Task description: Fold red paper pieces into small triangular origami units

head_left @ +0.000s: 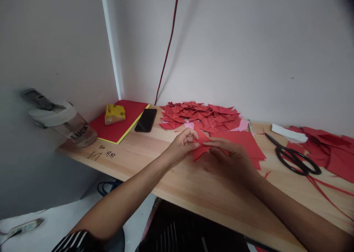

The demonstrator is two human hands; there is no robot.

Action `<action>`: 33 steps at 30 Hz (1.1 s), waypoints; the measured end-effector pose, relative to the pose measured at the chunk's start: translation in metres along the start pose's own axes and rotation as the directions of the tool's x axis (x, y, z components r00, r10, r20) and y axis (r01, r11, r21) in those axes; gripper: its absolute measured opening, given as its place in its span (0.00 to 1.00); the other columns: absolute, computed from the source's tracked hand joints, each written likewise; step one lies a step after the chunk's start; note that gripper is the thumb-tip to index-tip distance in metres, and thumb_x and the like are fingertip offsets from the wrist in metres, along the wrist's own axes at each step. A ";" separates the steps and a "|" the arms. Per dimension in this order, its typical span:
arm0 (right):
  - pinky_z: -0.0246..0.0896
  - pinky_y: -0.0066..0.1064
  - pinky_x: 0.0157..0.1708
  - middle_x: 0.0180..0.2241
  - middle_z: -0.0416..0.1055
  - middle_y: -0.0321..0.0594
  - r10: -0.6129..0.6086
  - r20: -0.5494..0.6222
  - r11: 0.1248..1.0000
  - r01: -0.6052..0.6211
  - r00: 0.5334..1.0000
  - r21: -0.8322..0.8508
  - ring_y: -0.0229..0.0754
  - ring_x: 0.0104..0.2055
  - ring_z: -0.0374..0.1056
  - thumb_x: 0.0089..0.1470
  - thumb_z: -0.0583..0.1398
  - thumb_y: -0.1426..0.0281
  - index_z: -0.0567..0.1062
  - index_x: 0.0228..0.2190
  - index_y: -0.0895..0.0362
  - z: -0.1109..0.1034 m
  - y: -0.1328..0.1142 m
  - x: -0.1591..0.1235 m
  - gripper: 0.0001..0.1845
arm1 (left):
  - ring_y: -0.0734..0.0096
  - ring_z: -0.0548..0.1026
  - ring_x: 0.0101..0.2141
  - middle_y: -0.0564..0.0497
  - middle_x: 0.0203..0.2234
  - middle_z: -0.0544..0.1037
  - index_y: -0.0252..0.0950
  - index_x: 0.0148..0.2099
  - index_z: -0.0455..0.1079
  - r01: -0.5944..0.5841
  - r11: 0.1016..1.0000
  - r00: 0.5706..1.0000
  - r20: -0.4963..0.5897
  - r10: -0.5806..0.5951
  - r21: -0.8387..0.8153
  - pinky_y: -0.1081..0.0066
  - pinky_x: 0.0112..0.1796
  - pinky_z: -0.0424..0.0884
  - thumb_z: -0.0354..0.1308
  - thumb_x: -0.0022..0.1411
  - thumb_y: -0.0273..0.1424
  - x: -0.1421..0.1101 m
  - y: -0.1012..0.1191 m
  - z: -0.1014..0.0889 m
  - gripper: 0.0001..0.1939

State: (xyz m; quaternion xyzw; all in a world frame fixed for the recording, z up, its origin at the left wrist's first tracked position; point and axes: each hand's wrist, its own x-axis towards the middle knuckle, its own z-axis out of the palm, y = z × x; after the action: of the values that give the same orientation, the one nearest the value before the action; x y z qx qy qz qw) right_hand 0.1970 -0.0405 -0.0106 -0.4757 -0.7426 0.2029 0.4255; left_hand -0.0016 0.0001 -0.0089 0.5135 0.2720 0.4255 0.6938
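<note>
Writing: the clear cylindrical plastic bottle with a white lid (80,131) carries dark capitals reading "LUCKY". It leans, lid toward the upper left. The small yellow box (114,114) bears dark print too small to read. Black handwriting (103,152) on the light wood-grain desk (132,158) shows what appears to be "310", a slanted row of numerals that cannot be read with certainty, and a zigzag line.

Orientation: the small folded red paper piece (201,144) is held above the desk, between the hands. Its long axis runs roughly from the wall side toward the person; a pointed corner faces the near desk edge.

Grip: the left hand (186,143) pinches the left side between thumb and fingers. The right hand (228,152) has its grip closed on the right side.

Surroundings: a pile of folded red paper shapes (199,115) lies beyond the hands, against the wall. Flat red paper sheets (249,147) lie beside the right hand. Black-handled metal scissors (294,158) lie farther right, blades toward the upper left.
</note>
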 end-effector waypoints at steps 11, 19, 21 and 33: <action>0.66 0.43 0.52 0.43 0.79 0.39 0.149 -0.107 0.986 -0.139 0.983 0.093 0.48 0.48 0.74 0.57 0.60 0.63 0.82 0.39 0.49 -0.002 0.006 -0.003 0.12 | 0.65 0.79 0.39 0.45 0.38 0.81 0.34 0.41 0.76 -0.013 0.995 1.000 0.003 0.013 0.094 0.65 0.45 0.72 0.68 0.52 0.32 -0.004 0.002 0.000 0.13; 0.67 0.32 0.34 0.32 0.76 0.40 0.282 -0.030 0.939 -0.269 0.959 0.216 0.42 0.33 0.71 0.55 0.61 0.59 0.76 0.30 0.54 -0.002 -0.001 -0.002 0.12 | 0.68 0.79 0.33 0.46 0.30 0.82 0.33 0.32 0.78 -0.086 0.969 0.987 -0.113 0.115 0.233 0.69 0.38 0.74 0.68 0.52 0.34 -0.006 0.007 0.005 0.09; 0.65 0.29 0.30 0.29 0.74 0.40 0.309 -0.028 0.922 -0.293 0.950 0.254 0.39 0.30 0.69 0.54 0.61 0.57 0.73 0.27 0.56 -0.001 -0.003 -0.001 0.15 | 0.68 0.79 0.32 0.46 0.30 0.82 0.33 0.32 0.78 -0.074 0.969 0.988 -0.116 0.104 0.234 0.70 0.37 0.73 0.68 0.52 0.34 -0.006 0.005 0.006 0.09; 0.62 0.28 0.29 0.29 0.72 0.40 0.235 -0.050 0.947 -0.217 0.971 0.238 0.40 0.32 0.68 0.56 0.60 0.55 0.71 0.25 0.55 0.001 -0.006 0.000 0.17 | 0.70 0.78 0.25 0.48 0.22 0.80 0.32 0.29 0.72 -0.008 0.989 0.983 -0.180 0.035 0.150 0.72 0.30 0.72 0.70 0.48 0.36 -0.003 -0.003 0.007 0.14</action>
State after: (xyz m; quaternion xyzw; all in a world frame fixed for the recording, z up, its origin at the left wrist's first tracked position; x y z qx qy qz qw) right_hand 0.1928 -0.0428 -0.0073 -0.5124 -0.6375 0.3167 0.4803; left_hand 0.0033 -0.0062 -0.0098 0.5255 0.3598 0.4568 0.6211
